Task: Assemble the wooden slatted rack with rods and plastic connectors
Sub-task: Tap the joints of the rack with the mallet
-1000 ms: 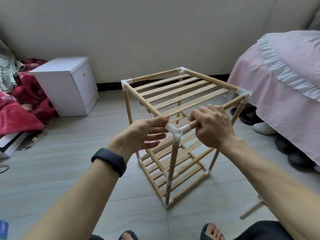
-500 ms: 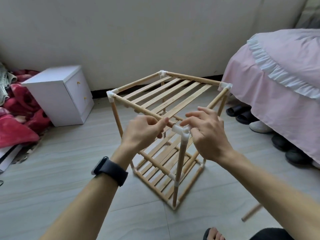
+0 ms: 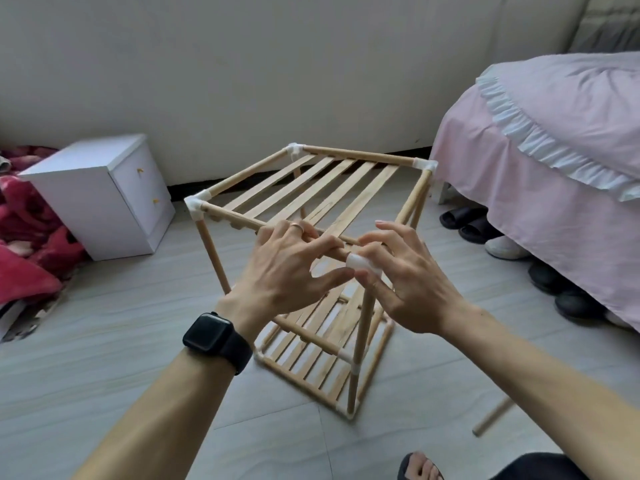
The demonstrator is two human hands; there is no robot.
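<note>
Both forearms reach forward from the lower edge of the view and meet over the near top corner of the rack (image 3: 339, 188); the left hand (image 3: 287, 268), with a black watch (image 3: 207, 334) on its wrist, lies back-up, and the right hand (image 3: 408, 282) is turned a little inward toward it.

The rack stands upright on the floor (image 3: 104, 341), between a white cabinet (image 3: 104, 188) and a bed (image 3: 554, 168); it has a layer of wooden slats at the top and another one low down, and white plastic pieces join its rods at the corners; a loose rod (image 3: 491, 417) lies on the floor to the right, apart from it.

The left fingers (image 3: 322, 244) are curled over the near top rod (image 3: 239, 220), with the thumb under it; the right thumb and index finger pinch the white corner connector (image 3: 362, 264), which sits on top of the upright rod (image 3: 362, 327); the other right fingers are spread apart and raised.
</note>
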